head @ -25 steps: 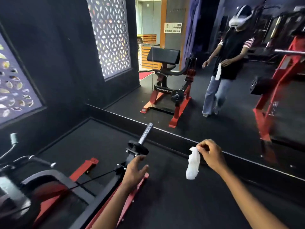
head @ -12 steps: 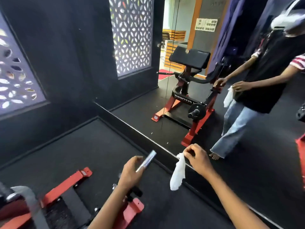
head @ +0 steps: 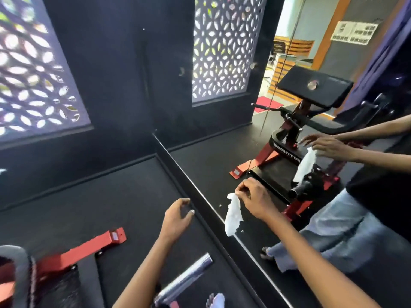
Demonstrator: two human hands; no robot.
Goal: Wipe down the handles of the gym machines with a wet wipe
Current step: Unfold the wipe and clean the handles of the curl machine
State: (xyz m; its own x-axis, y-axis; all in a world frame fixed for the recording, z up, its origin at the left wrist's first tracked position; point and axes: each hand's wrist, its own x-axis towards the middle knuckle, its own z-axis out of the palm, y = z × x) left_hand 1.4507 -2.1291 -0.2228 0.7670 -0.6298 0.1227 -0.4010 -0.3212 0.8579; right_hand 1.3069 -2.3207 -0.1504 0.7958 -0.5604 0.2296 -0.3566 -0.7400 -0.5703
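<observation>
Crumpled white wet wipe (head: pixel 232 215) hangs from our right hand (head: pixel 255 200), pinched at its top just before the wall mirror (head: pixel 222 152). Our left hand (head: pixel 175 220) hovers loosely curled, holding nothing. Below, the blurred chrome machine bar (head: pixel 185 280) is cut off by our forearm.

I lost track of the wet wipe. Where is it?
In the head view the wet wipe hangs pinched in the right hand, centre-right, in front of the mirror's bottom edge.
</observation>
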